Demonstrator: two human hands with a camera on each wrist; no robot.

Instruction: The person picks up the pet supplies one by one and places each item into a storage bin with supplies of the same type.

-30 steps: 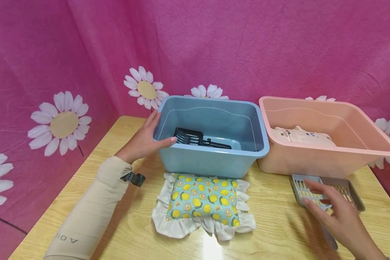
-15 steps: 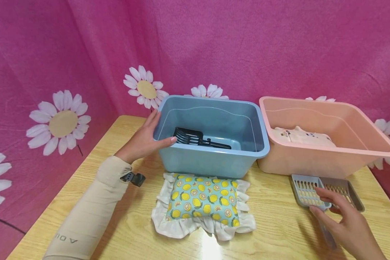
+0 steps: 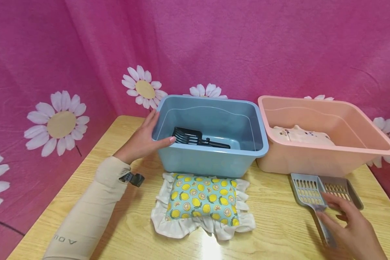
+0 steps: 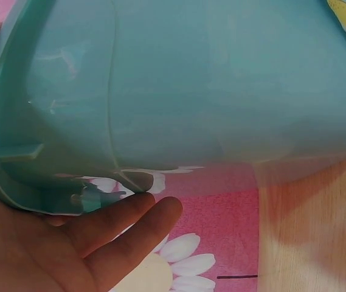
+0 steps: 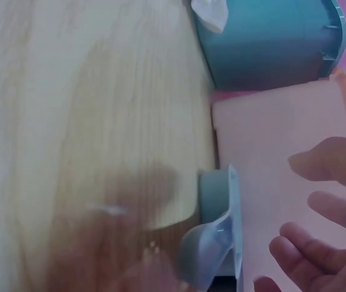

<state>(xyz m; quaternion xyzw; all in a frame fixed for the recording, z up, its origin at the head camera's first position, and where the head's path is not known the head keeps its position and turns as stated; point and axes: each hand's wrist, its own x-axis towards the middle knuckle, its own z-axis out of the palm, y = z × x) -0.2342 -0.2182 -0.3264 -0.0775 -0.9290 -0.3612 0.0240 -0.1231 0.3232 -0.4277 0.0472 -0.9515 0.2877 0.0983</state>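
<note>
My left hand (image 3: pixel 143 141) rests on the front left corner of the blue bin (image 3: pixel 211 162), fingers straight along the outside, thumb over the front rim. Black slotted scooping tools (image 3: pixel 214 144) lie inside this bin. My right hand (image 3: pixel 352 225) hovers with loose fingers and thumb apart over the light grey-blue slotted litter scoop (image 3: pixel 315 207), holding nothing. Its thumb overlaps the scoop's handle in the head view. In the right wrist view, the scoop (image 5: pixel 212 243) appears left of the fingertips. A brown slotted scoop (image 3: pixel 354 193) lies beside it, partly hidden by the hand.
To the right of the blue bin stands a pink bin (image 3: pixel 299 160) with a cream printed cloth item (image 3: pixel 307 137) inside. A lemon-print pillow (image 3: pixel 201 198) with white ruffles lies in front of the blue bin. Behind the wooden table (image 3: pixel 273 224) hangs a pink flowered curtain (image 3: pixel 214 47).
My right hand has shifted to the right and slightly toward me, uncovering more of the grey-blue scoop. The left hand stays at the bin, and the scoops lie where they were.
</note>
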